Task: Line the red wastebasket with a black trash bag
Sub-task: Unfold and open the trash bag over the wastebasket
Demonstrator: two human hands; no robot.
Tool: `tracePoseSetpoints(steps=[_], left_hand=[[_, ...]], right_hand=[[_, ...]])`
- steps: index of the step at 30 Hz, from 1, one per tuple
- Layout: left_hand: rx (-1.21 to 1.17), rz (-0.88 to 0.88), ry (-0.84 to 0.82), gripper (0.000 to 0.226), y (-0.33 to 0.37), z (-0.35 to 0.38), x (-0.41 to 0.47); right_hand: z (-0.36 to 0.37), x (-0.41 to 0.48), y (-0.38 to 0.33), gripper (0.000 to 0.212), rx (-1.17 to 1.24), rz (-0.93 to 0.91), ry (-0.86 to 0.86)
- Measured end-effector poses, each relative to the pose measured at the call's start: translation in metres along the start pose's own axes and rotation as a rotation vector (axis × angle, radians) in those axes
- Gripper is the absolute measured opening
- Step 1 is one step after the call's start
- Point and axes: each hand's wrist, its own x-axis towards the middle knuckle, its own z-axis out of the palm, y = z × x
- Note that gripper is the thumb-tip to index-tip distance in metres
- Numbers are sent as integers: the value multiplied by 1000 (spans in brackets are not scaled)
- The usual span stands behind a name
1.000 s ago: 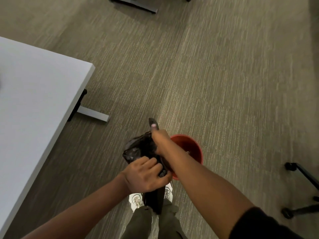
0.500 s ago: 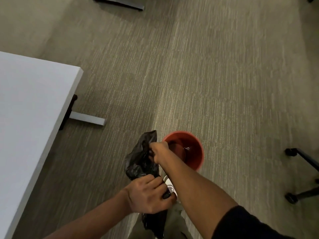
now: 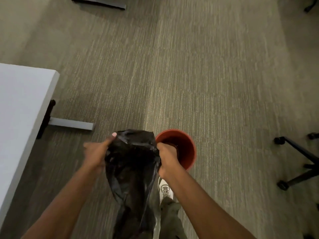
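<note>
My left hand [image 3: 97,153] and right hand [image 3: 166,158] pinch the crinkled black plastic trash bag [image 3: 132,166] low centre, beside the round red wastebasket [image 3: 187,145].

Both forearms are reaching in from the lower frame toward centre. Left hand [image 3: 96,153] is gripping with fingers [image 3: 110,138] extended, slightly blurred. Right hand [image 3: 168,159] is clenching in a fist, knuckles upward.
</note>
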Motion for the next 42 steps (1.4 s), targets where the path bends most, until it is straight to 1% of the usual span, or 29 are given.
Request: tracePoseSetpoints(steps=[1, 2, 3, 5, 7, 9, 11, 12, 14, 17, 18, 19, 21, 23, 24, 26, 27, 31, 34, 36, 38, 40, 42], left_hand=[[-170, -96, -218, 64, 1, 7, 7], [-218, -126, -355, 45, -2, 16, 12], [-180, -101, -420, 33, -8, 29, 19], [-103, 19, -396, 20, -22, 56, 32], [-81, 135, -346, 17, -31, 79, 42], [-13, 239, -286, 14, -36, 96, 48], [91, 334, -258, 20, -39, 110, 51], [150, 371, -258, 25, -39, 116, 53], [277, 436, -263, 35, -37, 130, 57], [366, 482, -290, 40, -36, 156, 72], [385, 498, -306, 38, -34, 165, 76], [421, 520, -325, 34, -33, 174, 81], [504, 554, -351, 28, -31, 195, 93], [563, 559, -337, 29, -27, 214, 104], [582, 569, -323, 31, -25, 223, 111], [653, 593, -312, 23, -25, 241, 129], [693, 608, -314, 23, -26, 248, 141], [774, 612, -291, 38, -40, 277, 194], [770, 631, -303, 37, -54, 301, 236], [746, 652, -307, 36, -62, 316, 261], [732, 667, -294, 40, -68, 331, 281], [704, 674, -283, 42, -72, 346, 301], [712, 680, -259, 38, -75, 357, 322]], right_hand=[[-5, 2, 0, 10, 0, -9, 2], [-11, 4, -1, 8, -9, -14, 11], [-18, 7, -2, 8, -14, -19, 19], [-35, 13, -5, 15, -16, -39, 29], [-58, 18, -11, 18, -37, -88, 39], [-84, 22, -20, 21, -132, -189, 40], [-110, 28, -27, 32, -336, -321, 25], [-123, 32, -30, 34, -443, -365, -4], [-148, 42, -36, 37, -639, -373, -87], [-179, 65, -44, 61, -999, -327, -194], [-186, 76, -46, 64, -1127, -332, -212], [-192, 87, -46, 62, -1222, -352, -214], [-200, 116, -44, 41, -1327, -426, -169], [-205, 149, -42, 17, -1329, -487, -109], [-207, 165, -40, 14, -1322, -497, -88], [-208, 200, -37, 19, -1336, -499, -68], [-208, 217, -35, 21, -1336, -497, -69], [-211, 279, -36, 26, -1259, -466, -47], [-216, 325, -39, 25, -1248, -472, 5], [-220, 354, -42, 21, -1279, -476, 21], [-224, 383, -43, 18, -1285, -486, 40], [-228, 410, -43, 25, -1259, -514, 79], [-232, 431, -43, 30, -1224, -525, 108]])
